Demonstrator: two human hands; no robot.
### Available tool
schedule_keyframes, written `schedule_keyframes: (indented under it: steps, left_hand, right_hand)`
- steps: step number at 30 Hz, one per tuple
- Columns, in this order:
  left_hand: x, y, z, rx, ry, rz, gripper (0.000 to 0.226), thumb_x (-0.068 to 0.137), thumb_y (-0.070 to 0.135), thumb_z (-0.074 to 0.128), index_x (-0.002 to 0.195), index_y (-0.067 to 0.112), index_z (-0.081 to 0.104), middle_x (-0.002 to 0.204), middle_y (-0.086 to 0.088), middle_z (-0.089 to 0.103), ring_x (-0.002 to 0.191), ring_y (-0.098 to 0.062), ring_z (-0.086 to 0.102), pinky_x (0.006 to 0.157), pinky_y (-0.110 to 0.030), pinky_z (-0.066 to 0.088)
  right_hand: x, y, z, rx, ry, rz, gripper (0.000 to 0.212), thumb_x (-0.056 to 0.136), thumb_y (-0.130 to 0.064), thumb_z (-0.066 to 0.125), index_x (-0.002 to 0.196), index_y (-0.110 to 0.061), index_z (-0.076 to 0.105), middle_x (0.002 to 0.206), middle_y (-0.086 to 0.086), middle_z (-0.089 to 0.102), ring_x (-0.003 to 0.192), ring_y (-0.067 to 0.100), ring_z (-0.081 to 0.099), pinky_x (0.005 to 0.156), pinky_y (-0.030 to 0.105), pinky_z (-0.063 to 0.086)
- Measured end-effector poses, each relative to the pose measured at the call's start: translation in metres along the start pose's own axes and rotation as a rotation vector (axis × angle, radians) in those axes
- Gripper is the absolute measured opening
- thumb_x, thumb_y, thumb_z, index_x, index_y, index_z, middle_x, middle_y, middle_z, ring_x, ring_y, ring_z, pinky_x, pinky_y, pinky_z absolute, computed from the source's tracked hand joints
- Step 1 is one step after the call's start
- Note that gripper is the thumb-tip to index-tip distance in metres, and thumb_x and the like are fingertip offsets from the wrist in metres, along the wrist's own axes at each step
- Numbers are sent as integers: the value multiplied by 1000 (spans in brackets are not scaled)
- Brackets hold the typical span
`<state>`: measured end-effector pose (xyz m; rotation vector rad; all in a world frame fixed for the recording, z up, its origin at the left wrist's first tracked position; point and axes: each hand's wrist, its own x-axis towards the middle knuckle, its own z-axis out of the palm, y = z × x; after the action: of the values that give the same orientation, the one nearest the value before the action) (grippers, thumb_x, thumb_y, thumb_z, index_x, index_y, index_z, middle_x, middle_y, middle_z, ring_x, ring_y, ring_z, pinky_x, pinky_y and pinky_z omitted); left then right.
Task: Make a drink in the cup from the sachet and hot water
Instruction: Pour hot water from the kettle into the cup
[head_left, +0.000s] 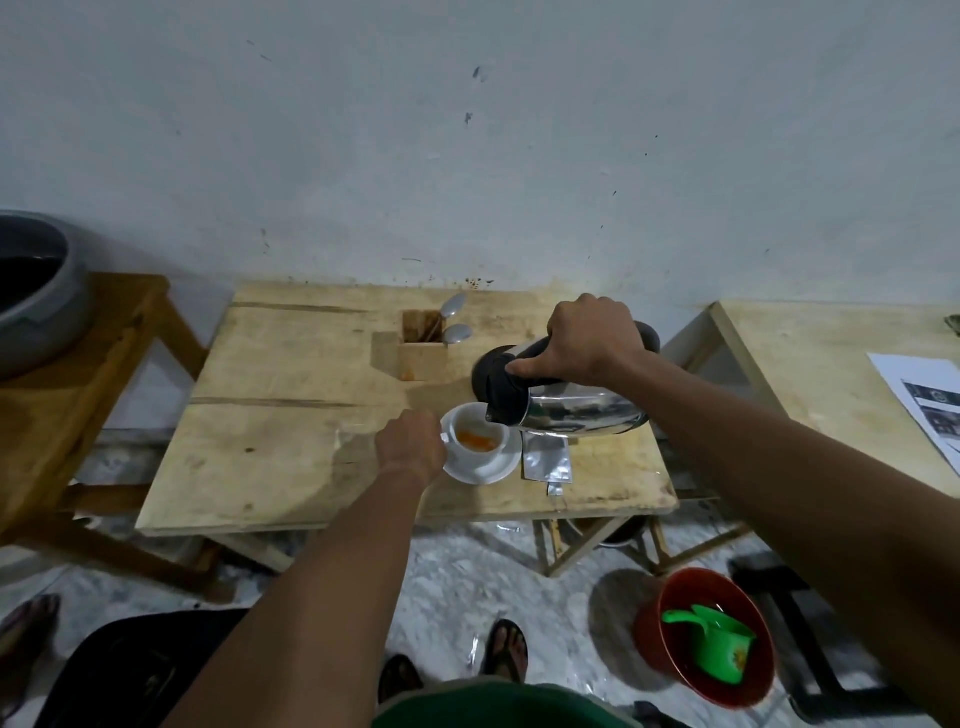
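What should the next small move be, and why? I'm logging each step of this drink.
Probably tip the kettle a little further. The right hand holds it tilted, spout over the cup, the left hand steadies the cup, and orange powder still looks dry.

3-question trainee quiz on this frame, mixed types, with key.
1. True or false: the kettle is tilted with its spout over the cup.
2. Which hand holds the kettle handle? A left B right
3. What lies on the table just right of the saucer?

Key: 1 true. 2 B, the right hand; the left hand steadies the cup. 3 The silver sachet, torn open.
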<state>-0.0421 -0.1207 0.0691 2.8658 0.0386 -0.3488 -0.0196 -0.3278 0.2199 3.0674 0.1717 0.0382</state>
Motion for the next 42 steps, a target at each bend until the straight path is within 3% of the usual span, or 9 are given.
schedule_keyframes:
  steps: [32, 42]
  left_hand:
    - [-1, 7, -8, 3, -31, -21, 25, 92, 24, 63, 115, 19, 69, 116, -6, 69, 106, -28, 67, 83, -37, 52]
    - [1, 8, -8, -6, -40, -33, 27, 90, 24, 65, 116, 20, 68, 118, -6, 69, 108, -29, 66, 87, -38, 52]
  right_hand:
    - [10, -12, -19, -175, -23, -101, 68, 65, -84, 61, 53, -18, 47, 55, -1, 51, 50, 17, 46, 54, 27, 38]
    - [12, -15, -23, -189, -27, -113, 68, 66, -82, 63, 53, -18, 44, 54, -1, 49, 48, 15, 43, 52, 26, 32]
